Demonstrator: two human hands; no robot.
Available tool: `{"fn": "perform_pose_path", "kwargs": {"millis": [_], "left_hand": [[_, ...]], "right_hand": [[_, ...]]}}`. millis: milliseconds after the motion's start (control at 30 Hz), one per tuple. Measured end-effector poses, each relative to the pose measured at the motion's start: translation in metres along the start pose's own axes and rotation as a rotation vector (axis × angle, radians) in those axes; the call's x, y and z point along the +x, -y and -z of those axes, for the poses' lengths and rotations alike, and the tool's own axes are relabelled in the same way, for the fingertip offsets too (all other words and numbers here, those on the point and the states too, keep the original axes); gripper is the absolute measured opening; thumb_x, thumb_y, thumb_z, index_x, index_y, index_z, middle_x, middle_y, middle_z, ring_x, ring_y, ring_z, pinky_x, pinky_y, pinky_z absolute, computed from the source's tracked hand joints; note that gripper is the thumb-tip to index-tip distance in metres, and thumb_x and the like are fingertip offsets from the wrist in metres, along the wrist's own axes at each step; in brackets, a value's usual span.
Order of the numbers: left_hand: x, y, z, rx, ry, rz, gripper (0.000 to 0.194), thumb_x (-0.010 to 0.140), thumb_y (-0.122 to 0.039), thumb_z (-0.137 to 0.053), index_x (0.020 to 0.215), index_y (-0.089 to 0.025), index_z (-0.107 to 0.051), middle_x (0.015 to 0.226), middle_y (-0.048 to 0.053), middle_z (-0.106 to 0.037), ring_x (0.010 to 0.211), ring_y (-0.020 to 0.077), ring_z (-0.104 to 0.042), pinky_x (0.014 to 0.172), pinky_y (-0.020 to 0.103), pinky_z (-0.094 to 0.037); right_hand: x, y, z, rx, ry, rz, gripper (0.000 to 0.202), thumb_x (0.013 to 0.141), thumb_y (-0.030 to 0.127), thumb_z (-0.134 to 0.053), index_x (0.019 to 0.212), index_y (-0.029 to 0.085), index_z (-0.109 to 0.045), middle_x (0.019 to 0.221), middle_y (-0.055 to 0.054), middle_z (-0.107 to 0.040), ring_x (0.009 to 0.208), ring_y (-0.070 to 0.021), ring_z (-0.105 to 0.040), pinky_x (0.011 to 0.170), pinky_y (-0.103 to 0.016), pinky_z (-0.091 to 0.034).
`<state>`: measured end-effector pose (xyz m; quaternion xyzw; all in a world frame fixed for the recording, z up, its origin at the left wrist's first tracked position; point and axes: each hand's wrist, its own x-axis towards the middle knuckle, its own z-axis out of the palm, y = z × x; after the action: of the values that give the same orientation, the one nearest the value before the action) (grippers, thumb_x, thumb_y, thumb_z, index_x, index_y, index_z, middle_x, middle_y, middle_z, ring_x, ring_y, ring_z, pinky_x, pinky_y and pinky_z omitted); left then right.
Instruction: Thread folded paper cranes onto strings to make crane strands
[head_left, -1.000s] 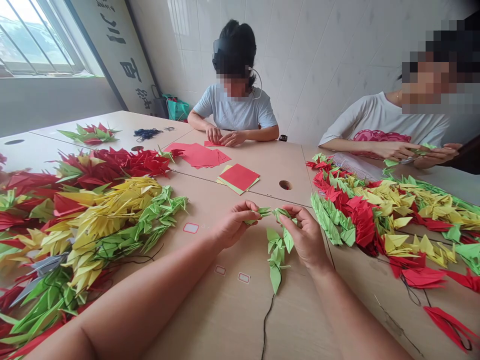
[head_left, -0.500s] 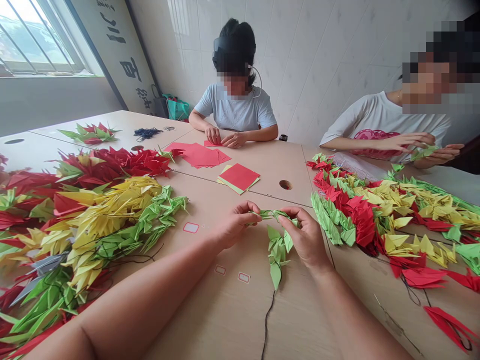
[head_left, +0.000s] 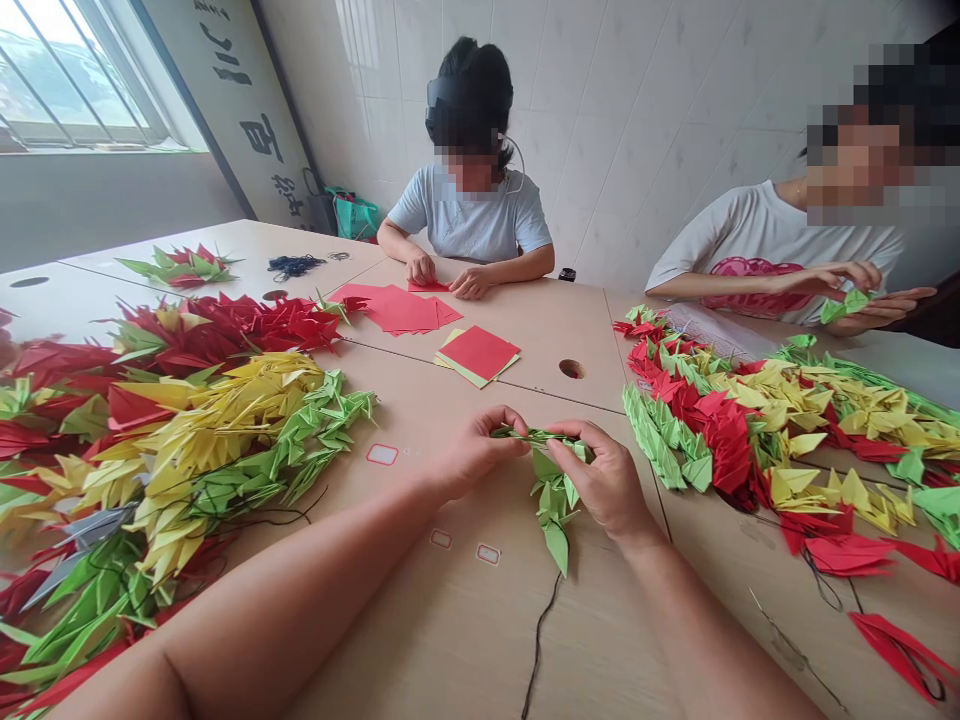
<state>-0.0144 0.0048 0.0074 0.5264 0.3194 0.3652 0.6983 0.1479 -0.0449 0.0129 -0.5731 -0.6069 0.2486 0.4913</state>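
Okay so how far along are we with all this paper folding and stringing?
Partway, it seems. The yellow and red origami clusters on the left look finished. Your left hand and right hand hold a green origami strand, black thread trailing. The flat red squares remain unfolded.

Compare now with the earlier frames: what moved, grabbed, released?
Left hand and right hand drew closer together; the hanging green strand rose slightly, its tip swinging right. Across the table, the co-worker's hands spread apart a little. No new grab or release visible. Unchanged: red square sheet, yellow folded papers.
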Motion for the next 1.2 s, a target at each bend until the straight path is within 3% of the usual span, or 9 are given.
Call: {"fn": "perform_pose_path", "kwargs": {"millis": [300,800,1000,1200], "left_hand": [[-0.0024,-0.0019,-0.0018,0.154,-0.012,-0.031,0.014,0.066,-0.024,-0.064,0.074,-0.018,-0.054,0.063,-0.004,-0.046,0.05,0.006,-0.032,0.049,0.022,-0.021],[-0.0014,-0.0007,-0.0003,0.132,0.047,-0.028,0.01,0.066,-0.021,-0.062,0.068,-0.017,-0.053,0.066,-0.003,-0.048,0.052,0.006,-0.036,0.053,0.022,-0.026],[-0.0021,-0.0028,-0.0023,0.204,0.026,0.002,0.011,0.068,-0.022,-0.061,0.07,-0.017,-0.051,0.067,-0.003,-0.048,0.052,0.006,-0.034,0.049,0.021,-0.023],[-0.0029,-0.0041,-0.0047,0.209,0.032,-0.031,0.018,0.07,-0.027,-0.064,0.076,-0.017,-0.05,0.071,-0.002,-0.048,0.056,0.0064,-0.037,0.052,0.02,-0.027]], "right_hand": [[0.0011,-0.0025,0.0003,0.02,-0.025,-0.133,0.019,0.072,0.036,-0.062,0.083,0.021,-0.06,0.076,-0.003,-0.063,0.067,-0.0184,-0.056,0.061,-0.03,-0.044],[0.0049,-0.0042,0.0026,0.086,-0.036,-0.201,0.02,0.07,0.037,-0.064,0.08,0.02,-0.061,0.075,-0.003,-0.063,0.068,-0.0182,-0.056,0.063,-0.03,-0.044],[0.003,-0.0037,0.0017,0.034,0.057,-0.165,0.017,0.072,0.036,-0.062,0.08,0.02,-0.063,0.075,-0.002,-0.065,0.067,-0.0187,-0.057,0.062,-0.03,-0.044],[0.0028,-0.0025,0.001,0.01,0.031,-0.124,0.019,0.073,0.036,-0.06,0.081,0.019,-0.064,0.075,-0.003,-0.066,0.066,-0.0182,-0.057,0.061,-0.029,-0.044]]}}
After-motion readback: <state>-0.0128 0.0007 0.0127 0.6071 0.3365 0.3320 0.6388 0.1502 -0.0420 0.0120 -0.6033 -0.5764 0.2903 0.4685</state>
